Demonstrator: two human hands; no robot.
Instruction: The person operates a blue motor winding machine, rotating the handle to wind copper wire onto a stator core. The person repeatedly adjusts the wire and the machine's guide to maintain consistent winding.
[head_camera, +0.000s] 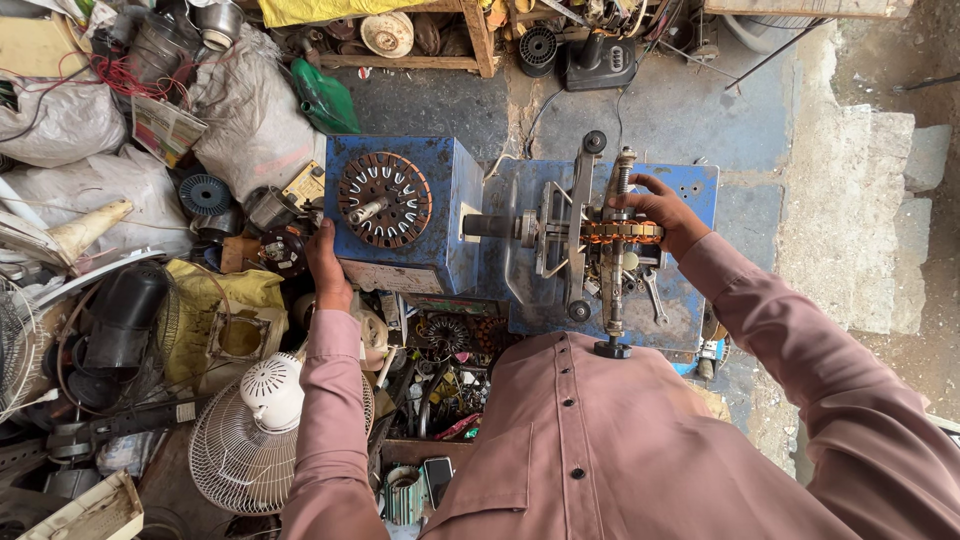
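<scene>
A blue winding machine (440, 170) stands in front of me with a round slotted stator (384, 199) on top of its box. My left hand (326, 264) rests against the box's near left side, fingers pressed flat to it, holding nothing I can see. A shaft runs right from the box to a metal winding frame (572, 225). On that frame sits a band of copper wire coil (618, 232). My right hand (662, 212) is curled over the coil's right end, fingers wrapped on it.
A blue base plate (690, 182) carries loose spanners and bolts. Left lie sacks, a white fan guard (245, 440), a black motor housing (125, 310) and a green bottle (325, 100). A parts box sits by my knees. A concrete step (850, 220) is right.
</scene>
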